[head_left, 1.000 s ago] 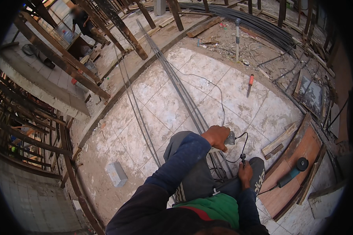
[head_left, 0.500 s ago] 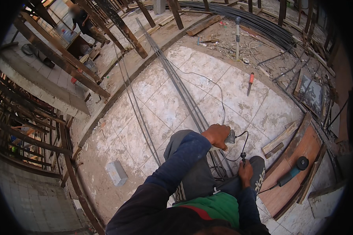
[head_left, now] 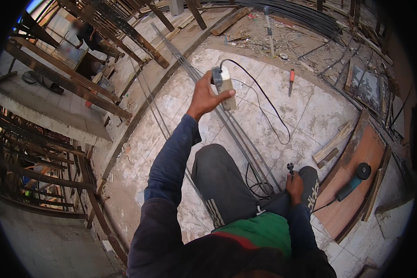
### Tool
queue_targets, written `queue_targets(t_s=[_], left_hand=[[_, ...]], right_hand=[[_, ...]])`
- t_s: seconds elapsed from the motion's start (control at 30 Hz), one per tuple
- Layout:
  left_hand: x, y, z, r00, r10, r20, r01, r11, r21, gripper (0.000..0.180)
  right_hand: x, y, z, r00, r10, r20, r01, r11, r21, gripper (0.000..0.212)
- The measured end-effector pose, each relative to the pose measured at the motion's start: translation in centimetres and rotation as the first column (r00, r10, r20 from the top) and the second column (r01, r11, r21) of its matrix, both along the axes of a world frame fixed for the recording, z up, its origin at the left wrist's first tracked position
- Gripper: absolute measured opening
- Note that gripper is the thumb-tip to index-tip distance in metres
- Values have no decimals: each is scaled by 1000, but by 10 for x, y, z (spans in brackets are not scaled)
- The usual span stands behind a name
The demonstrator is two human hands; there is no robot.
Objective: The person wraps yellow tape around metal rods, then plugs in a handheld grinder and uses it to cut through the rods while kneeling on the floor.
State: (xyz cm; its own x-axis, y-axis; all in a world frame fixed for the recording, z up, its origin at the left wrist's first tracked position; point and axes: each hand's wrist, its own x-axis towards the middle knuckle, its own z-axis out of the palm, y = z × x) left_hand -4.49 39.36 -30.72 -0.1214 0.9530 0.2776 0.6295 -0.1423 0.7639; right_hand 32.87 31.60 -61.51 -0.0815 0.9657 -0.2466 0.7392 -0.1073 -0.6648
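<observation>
My left hand (head_left: 203, 96) is raised over the tiled floor. Its fingers and thumb are closed around a pale, box-shaped extension socket (head_left: 227, 95) with a grey side. A black cord (head_left: 259, 86) leaves the top of the socket and loops down to the right. Resting by my right knee, my right hand (head_left: 294, 189) grips a black plug (head_left: 290, 167) that points upward, apart from the socket. Long steel rods (head_left: 245, 141) run under the left hand and between my legs. Beside the right hand, coiled black cable (head_left: 259, 189) lies partly hidden by my leg.
An angle grinder (head_left: 350, 185) lies on a brown board (head_left: 361, 157) at the right. A screwdriver with a red handle (head_left: 292, 76) is on the tiles, near wood offcuts (head_left: 333, 142). Bundled rebar (head_left: 306, 16) curves along the back. Another person (head_left: 92, 37) stands far left among timber posts.
My left hand has lifted the socket up and to the left, off the floor by my knees, and the cord now loops from it. The right hand still holds the plug near the knee.
</observation>
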Motion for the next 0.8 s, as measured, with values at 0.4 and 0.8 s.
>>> queue_targets(t_s=[0.4,0.8], left_hand=[[-107,-210,290,666,744,-51,-377,395,837,66],[-191,-156,261,897,443,15,-382,755,533,68]], right_hand=[[1,5,9,1000,-1,8,1,997,-75,31],[13,7,-3,1000,25,12,-24,997,-73,32]])
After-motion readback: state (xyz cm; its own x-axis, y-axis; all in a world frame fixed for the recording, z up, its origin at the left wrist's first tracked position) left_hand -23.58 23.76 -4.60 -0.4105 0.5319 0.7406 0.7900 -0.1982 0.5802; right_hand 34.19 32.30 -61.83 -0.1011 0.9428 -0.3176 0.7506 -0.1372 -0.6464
